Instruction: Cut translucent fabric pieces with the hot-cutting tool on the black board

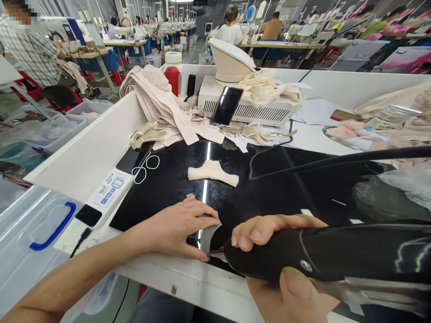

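My left hand [175, 226] lies on the black glossy work surface [161, 193] with its fingers spread. Under its fingers is a thin grey translucent piece [213, 231], partly hidden by the hand. My right hand [279, 251] is wrapped round a black handheld tool [336, 251] with a narrow metal tip and a metal lever below. The tip meets the grey piece's near edge, close to my left thumb; whether it touches cannot be made out. Beyond both hands lies a cream padded fabric piece [213, 172], wide with a raised middle.
A pile of beige fabric strips [158, 98], a phone [228, 105] leaning on a white vented box [252, 107], and red thread [172, 80] stand at the back. A black cable [336, 159] crosses the right side. A white carton [109, 190] lies left. People sit at sewing machines beyond.
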`<state>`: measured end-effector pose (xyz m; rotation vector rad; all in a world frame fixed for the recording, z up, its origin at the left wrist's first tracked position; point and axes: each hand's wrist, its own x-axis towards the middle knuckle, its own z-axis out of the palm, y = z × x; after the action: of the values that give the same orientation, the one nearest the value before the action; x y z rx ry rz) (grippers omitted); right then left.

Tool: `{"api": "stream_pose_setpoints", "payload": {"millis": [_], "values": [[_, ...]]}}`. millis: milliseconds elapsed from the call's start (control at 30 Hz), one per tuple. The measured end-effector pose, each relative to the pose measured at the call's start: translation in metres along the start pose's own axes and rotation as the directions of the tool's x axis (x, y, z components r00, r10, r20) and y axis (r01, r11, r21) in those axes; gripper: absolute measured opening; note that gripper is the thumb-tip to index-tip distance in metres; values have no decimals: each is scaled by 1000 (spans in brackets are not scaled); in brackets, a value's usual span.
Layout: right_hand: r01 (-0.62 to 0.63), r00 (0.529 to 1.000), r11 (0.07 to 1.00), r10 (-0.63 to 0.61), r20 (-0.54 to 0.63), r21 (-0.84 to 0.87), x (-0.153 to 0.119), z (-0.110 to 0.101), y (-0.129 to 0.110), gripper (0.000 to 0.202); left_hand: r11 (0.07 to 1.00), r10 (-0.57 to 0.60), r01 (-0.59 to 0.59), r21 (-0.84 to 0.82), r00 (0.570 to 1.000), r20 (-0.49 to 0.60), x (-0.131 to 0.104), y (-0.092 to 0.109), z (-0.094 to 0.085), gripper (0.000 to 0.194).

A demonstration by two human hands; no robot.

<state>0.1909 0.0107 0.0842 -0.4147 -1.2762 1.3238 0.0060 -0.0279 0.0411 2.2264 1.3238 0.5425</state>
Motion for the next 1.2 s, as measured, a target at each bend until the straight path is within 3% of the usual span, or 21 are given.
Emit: {"api": "stream_pose_setpoints", "payload": {"millis": [233,467,700,900,1200], "values": [[-24,1000,1000,24,-1,4,1,-7,2,36,1000,26,-26,12,1000,11,-3,-7,2,69],[80,978,996,-83,-190,-27,18,-22,4,41,992,95,-91,86,995,-39,-7,-14,2,23],[76,953,990,-107,-283,-119,28,-30,3,44,982,186,-186,32,983,-6,-11,-12,6,17],[79,962,996,-84,-260,-31,24,-17,0,40,990,139,-140,4,989,54,-10,-8,1,19],[45,997,998,-47,-58,-48,10,-9,2,37,991,136,-136,-8,988,74,-2,0,-4,21]]}}
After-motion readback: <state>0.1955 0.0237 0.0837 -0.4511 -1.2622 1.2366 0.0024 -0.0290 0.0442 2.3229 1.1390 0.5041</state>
